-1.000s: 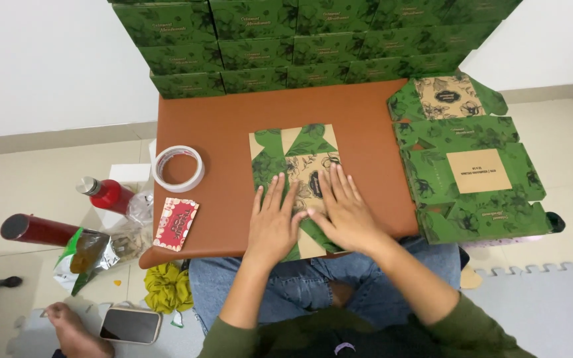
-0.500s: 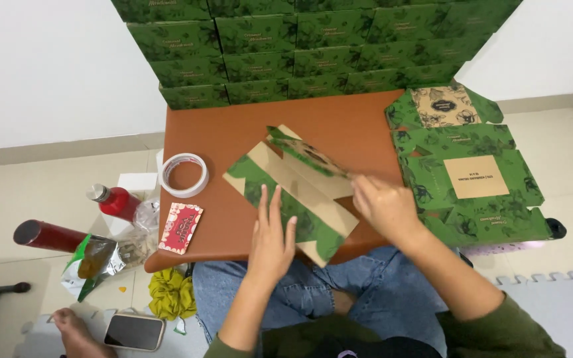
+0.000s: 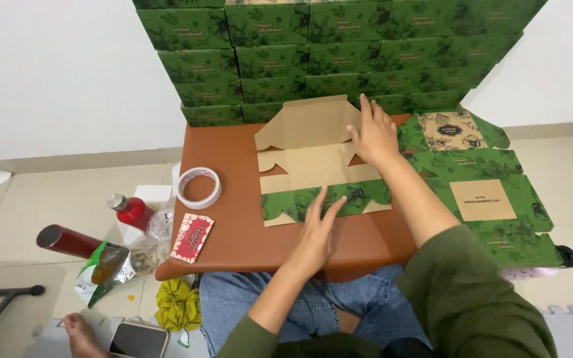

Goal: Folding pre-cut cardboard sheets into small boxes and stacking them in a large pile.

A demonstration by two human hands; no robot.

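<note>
Left hand (image 3: pixel 316 229): fingers spread, flat on box blank (image 3: pixel 313 166) near edge, frame centre.
Right hand (image 3: pixel 374 136): fingers spread, on far flap, upper centre.
Blank axis: left-right on tabletop (image 3: pixel 227 159).

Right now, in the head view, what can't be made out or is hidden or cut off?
- Flat box blank: its right side flap is covered by the right hand; part of the near green flap by the left hand.
- Stack of green boxes: top cut off by the frame edge.
- Another person's hand beside the phone: the rest is out of frame.
- Small red packet: print too small.
</note>
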